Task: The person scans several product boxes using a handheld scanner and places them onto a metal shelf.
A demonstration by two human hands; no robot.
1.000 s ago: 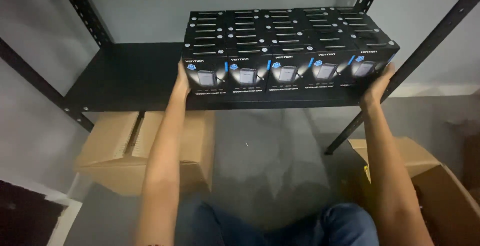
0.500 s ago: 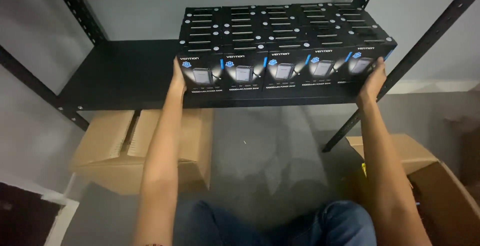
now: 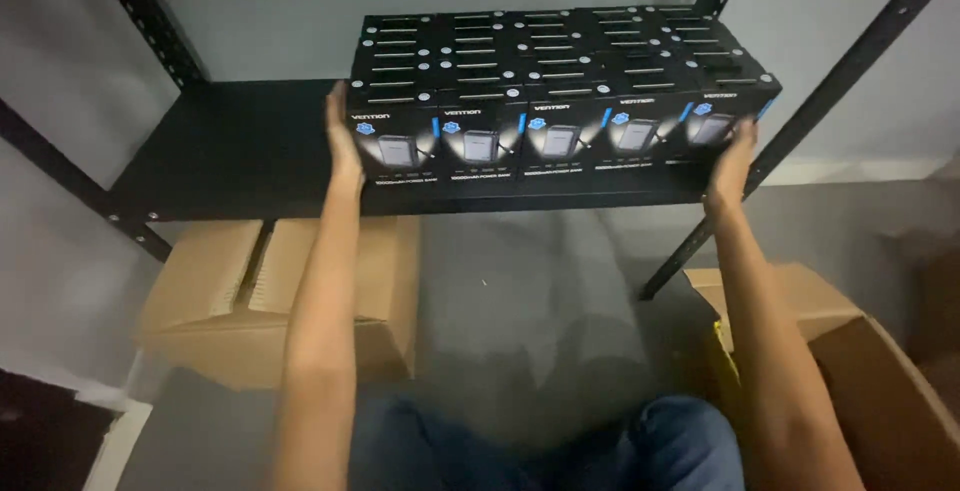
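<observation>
Several small black product boxes (image 3: 560,141) stand packed in rows on the right part of a black metal shelf (image 3: 230,151). My left hand (image 3: 343,136) presses flat against the left end of the front row. My right hand (image 3: 733,163) presses against the right end of that same row. Both arms reach up from below. The front row's faces show a picture of a small grey device with blue marks.
An open cardboard carton (image 3: 270,296) sits on the floor under the shelf at left. Another open carton (image 3: 850,371) stands at lower right. Black slanted shelf posts (image 3: 830,81) flank the shelf. My knees in blue trousers (image 3: 640,446) are at the bottom.
The view has shifted slightly, and the shelf and boxes sit a little higher in it. Both hands stay pressed on the ends of the front row.
</observation>
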